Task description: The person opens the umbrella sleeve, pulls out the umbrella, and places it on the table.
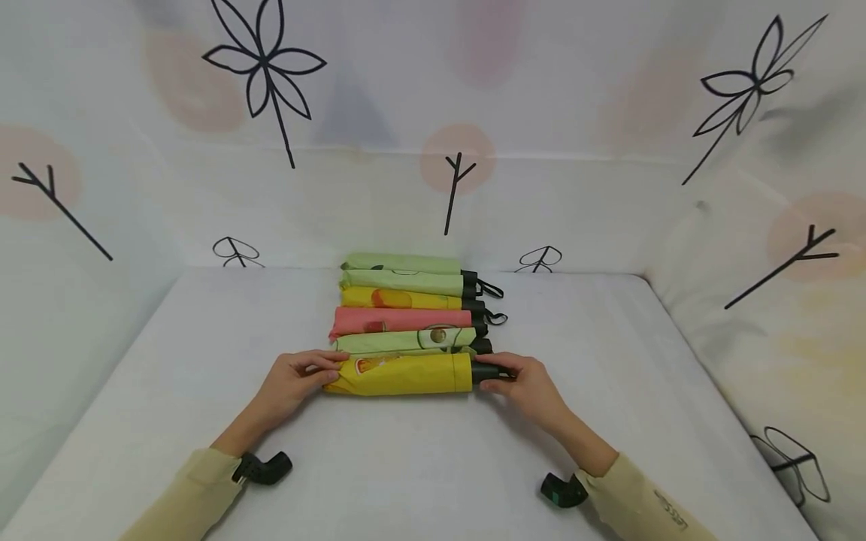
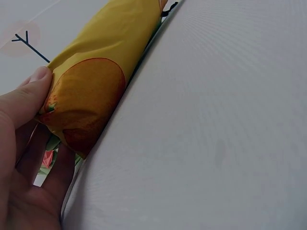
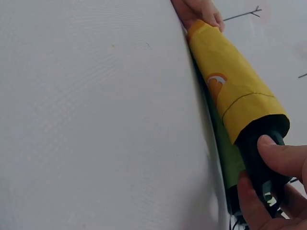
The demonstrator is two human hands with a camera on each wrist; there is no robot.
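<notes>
A yellow umbrella [image 1: 413, 376], folded, lies crosswise at the middle of the head view, nearest in a stack of folded umbrellas, just below a green umbrella [image 1: 379, 343]. The left hand [image 1: 291, 383] has its grip pinching the fabric end; the right hand's [image 1: 531, 383] grip holds the black handle [image 1: 487, 372] between thumb and fingers. The step in hand seems to be lining it up with the row. Whether it rests fully on the surface [image 1: 419, 466] is unclear; the next move likely calls for keeping both ends level, then letting go gently.
</notes>
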